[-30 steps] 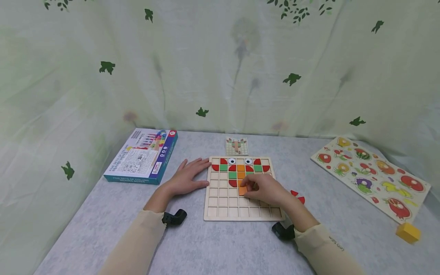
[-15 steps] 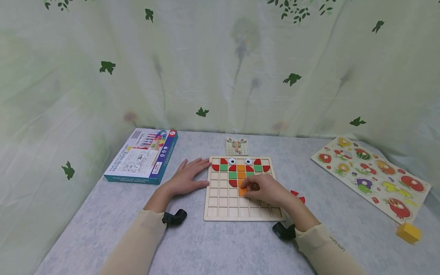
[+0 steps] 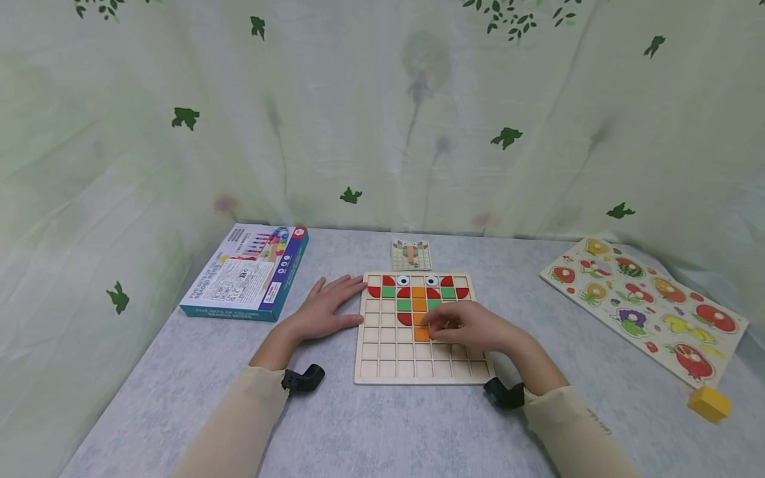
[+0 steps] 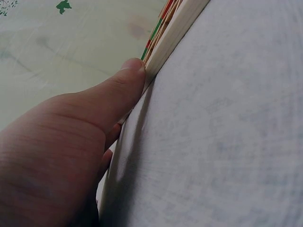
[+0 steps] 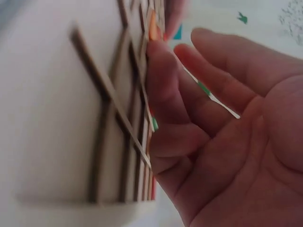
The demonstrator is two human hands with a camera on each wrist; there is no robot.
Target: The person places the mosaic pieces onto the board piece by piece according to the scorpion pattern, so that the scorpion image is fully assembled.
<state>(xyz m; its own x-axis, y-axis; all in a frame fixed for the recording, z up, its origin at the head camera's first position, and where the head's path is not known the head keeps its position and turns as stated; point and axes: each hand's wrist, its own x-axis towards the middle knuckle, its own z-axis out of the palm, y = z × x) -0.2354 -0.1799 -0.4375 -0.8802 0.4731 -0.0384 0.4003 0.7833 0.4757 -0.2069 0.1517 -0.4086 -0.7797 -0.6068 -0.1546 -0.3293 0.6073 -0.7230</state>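
A wooden grid board [image 3: 388,368] lies on the table, its upper rows filled with red, green and orange pieces and two eye tiles. My left hand [image 3: 325,309] rests flat beside it, fingertips and thumb at its left edge; in the left wrist view the thumb [image 4: 118,90] meets the board's side. My right hand [image 3: 469,326] is over the board's right half, fingers loosely bent, fingertips right beside the lowest orange square [image 3: 422,334], which sits in its cell. The right wrist view shows no piece between the fingers [image 5: 163,85].
A small pattern card [image 3: 411,255] lies behind the board. At the left is a flat box [image 3: 245,272]; at the right, a fruit puzzle board [image 3: 645,305] with a yellow block [image 3: 709,403] near its front corner. A printed curtain [image 3: 382,133] hangs behind the table.
The orange square went from tilted to flat in its cell. My right hand has let go of it and shifted slightly right, its wrist now covering the loose red pieces. The left hand stayed put.
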